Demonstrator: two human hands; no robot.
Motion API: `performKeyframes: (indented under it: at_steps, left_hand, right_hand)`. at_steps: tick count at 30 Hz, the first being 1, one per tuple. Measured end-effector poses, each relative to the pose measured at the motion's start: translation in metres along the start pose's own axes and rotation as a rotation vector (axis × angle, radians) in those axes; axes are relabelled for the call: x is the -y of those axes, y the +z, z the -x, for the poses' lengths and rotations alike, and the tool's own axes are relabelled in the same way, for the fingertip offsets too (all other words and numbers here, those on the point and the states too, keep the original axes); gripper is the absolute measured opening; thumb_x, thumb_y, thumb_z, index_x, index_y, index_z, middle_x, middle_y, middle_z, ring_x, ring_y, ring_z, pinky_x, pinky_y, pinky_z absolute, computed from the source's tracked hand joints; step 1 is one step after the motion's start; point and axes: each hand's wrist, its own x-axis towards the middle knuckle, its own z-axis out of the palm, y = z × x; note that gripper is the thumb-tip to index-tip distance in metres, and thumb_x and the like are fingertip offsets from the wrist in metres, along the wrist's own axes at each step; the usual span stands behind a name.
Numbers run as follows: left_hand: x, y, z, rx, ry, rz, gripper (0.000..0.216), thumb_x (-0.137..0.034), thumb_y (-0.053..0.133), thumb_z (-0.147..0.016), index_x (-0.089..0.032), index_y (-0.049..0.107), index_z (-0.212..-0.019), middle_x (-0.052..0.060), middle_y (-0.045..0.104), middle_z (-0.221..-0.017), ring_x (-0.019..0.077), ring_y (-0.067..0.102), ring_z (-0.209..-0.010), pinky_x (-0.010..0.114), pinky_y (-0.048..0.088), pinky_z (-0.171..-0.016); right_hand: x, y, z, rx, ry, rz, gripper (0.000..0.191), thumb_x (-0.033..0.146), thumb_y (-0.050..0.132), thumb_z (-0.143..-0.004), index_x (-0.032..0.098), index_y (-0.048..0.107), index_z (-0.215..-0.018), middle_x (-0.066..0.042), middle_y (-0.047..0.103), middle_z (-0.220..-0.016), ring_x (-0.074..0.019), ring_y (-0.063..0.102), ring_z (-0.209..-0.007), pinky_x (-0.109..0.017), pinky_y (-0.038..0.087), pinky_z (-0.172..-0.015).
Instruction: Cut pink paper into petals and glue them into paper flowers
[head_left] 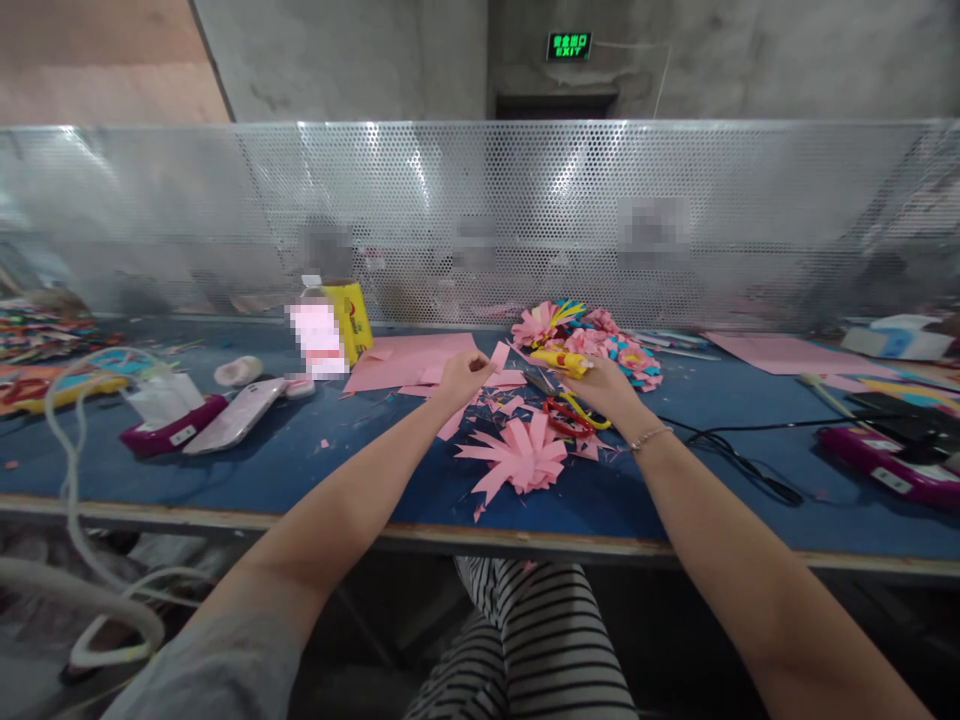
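Observation:
My left hand (pixel 465 377) pinches a short pink paper strip (pixel 500 356), fingertips together. In my right hand (pixel 606 382) is a yellow glue gun (pixel 560 361), its tip pointing left toward the strip. The tip and the strip are close; whether they touch I cannot tell. Just below my hands lie scissors (pixel 570 418) with red and yellow handles, among pink paper scraps (pixel 510 405). A pink paper flower (pixel 525 455) of layered strips rests nearer the table's front edge.
Finished paper flowers (pixel 592 335) sit behind my right hand. Pink sheets (pixel 420 358) lie at the back. Left stand a bottle (pixel 319 335), a yellow box (pixel 352 318), a phone (pixel 238 415) and a purple power strip (pixel 171 425). A black cable (pixel 750 470) runs right to another power strip (pixel 885 470).

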Motion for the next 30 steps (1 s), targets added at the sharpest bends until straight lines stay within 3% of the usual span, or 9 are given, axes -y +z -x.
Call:
performKeyframes:
  at_steps: [4, 10, 13, 22, 30]
  left_hand:
    - [-0.007, 0.001, 0.0, -0.05, 0.034, 0.109, 0.024, -0.037, 0.054, -0.07, -0.015, 0.06, -0.064, -0.001, 0.057, -0.06, 0.0098, 0.049, -0.058, 0.022, 0.039, -0.057]
    - [-0.003, 0.008, -0.005, -0.022, -0.118, 0.549, 0.025, -0.039, 0.059, -0.065, -0.014, 0.058, -0.07, -0.002, 0.056, -0.064, 0.0084, 0.052, -0.063, 0.024, 0.046, -0.066]
    - [0.001, 0.012, -0.006, 0.01, -0.126, 0.687, 0.027, -0.039, 0.062, -0.063, -0.014, 0.056, -0.07, -0.002, 0.056, -0.064, 0.0084, 0.054, -0.066, 0.026, 0.048, -0.071]
    - [0.006, 0.013, -0.004, -0.013, -0.074, 0.494, 0.022, -0.035, 0.059, -0.068, -0.014, 0.053, -0.066, -0.002, 0.054, -0.059, 0.009, 0.055, -0.061, 0.027, 0.048, -0.069]
    - [-0.008, 0.011, -0.001, -0.001, -0.116, 0.606, 0.018, -0.03, 0.055, -0.072, -0.015, 0.048, -0.067, -0.002, 0.051, -0.066, 0.0071, 0.052, -0.064, 0.027, 0.05, -0.069]
  right_hand:
    - [0.0, 0.003, -0.002, -0.009, -0.097, 0.035, 0.025, 0.036, 0.053, -0.075, 0.018, 0.063, -0.09, -0.006, 0.066, -0.092, -0.018, 0.06, -0.084, -0.027, 0.045, -0.073]
    - [0.005, -0.001, 0.0, -0.021, -0.179, 0.116, 0.022, 0.034, 0.051, -0.077, 0.017, 0.062, -0.087, -0.007, 0.064, -0.094, -0.0184, 0.058, -0.088, -0.027, 0.043, -0.075]
    - [0.011, -0.005, 0.003, 0.007, -0.223, 0.138, 0.024, 0.036, 0.047, -0.079, 0.018, 0.062, -0.085, -0.007, 0.064, -0.094, -0.0177, 0.057, -0.088, -0.025, 0.041, -0.074]
    - [0.015, -0.006, 0.006, -0.027, -0.203, 0.097, 0.024, 0.037, 0.049, -0.078, 0.018, 0.061, -0.083, -0.006, 0.065, -0.088, -0.0164, 0.058, -0.081, -0.023, 0.041, -0.068]
    - [0.02, -0.008, 0.007, -0.015, -0.146, 0.131, 0.026, 0.04, 0.048, -0.078, 0.018, 0.061, -0.082, -0.006, 0.064, -0.088, -0.0176, 0.058, -0.081, -0.024, 0.041, -0.068]
